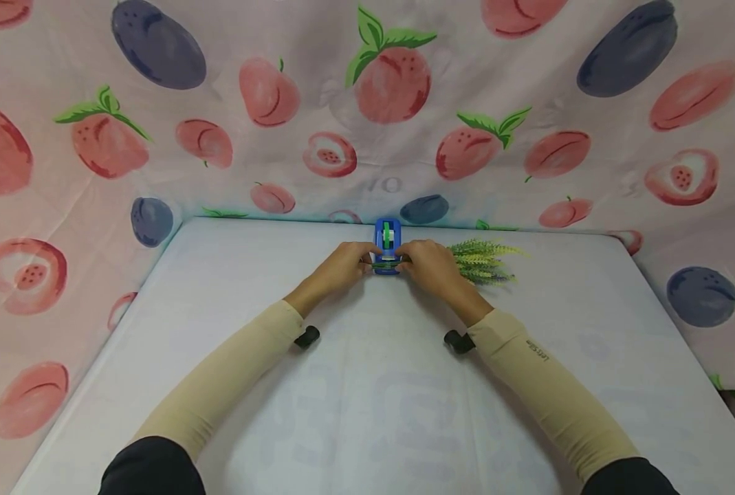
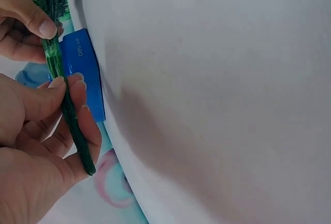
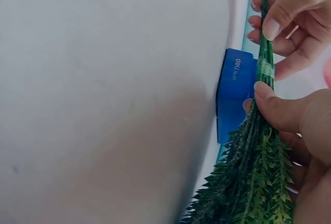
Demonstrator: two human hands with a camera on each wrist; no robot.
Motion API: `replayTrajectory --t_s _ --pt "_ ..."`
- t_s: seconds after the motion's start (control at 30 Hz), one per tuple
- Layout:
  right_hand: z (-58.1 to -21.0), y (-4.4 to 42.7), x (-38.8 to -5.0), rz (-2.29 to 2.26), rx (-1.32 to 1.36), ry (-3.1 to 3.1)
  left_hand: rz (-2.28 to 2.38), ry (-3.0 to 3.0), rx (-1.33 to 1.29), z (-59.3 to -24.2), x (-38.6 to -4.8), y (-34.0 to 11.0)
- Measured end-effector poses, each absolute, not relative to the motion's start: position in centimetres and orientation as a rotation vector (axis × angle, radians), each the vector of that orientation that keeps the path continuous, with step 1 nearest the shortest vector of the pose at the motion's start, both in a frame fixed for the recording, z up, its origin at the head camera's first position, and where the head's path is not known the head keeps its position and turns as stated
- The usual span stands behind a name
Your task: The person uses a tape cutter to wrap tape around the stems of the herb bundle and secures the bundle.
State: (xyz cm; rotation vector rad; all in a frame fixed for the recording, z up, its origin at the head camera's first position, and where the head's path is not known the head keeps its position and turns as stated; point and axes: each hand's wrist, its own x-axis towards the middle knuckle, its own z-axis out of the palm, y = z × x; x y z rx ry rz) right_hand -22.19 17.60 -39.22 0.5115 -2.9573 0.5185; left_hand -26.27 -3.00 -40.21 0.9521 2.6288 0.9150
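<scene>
A bunch of artificial plant stems (image 1: 483,261) with green and yellowish leafy tips is held level between both hands, tips to the right. My left hand (image 1: 344,265) pinches the bare lower stems (image 2: 77,131) between thumb and fingers. Close to where the leaves begin, my right hand (image 1: 432,267) grips the bunch (image 3: 258,167), thumb on top. Between the two hands a band of clear, shiny tape (image 3: 266,69) lies around the stems. Just behind the stems stands a blue tape dispenser (image 1: 388,230) with a green-cored roll in it; whether the stems touch it I cannot tell.
The white table (image 1: 367,385) stretches toward me under both forearms. Behind its far edge hangs a fruit-print cloth (image 1: 392,158), which also covers the sides. A black wrist camera (image 1: 308,337) is on the left wrist, another black camera (image 1: 458,342) on the right.
</scene>
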Motion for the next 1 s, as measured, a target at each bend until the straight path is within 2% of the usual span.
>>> replayTrajectory --t_s 1.0 --pt "-39.62 17.62 -22.27 0.640 0.477 -2.965 0.939 2.610 0.907 -40.87 -25.92 -3.11"
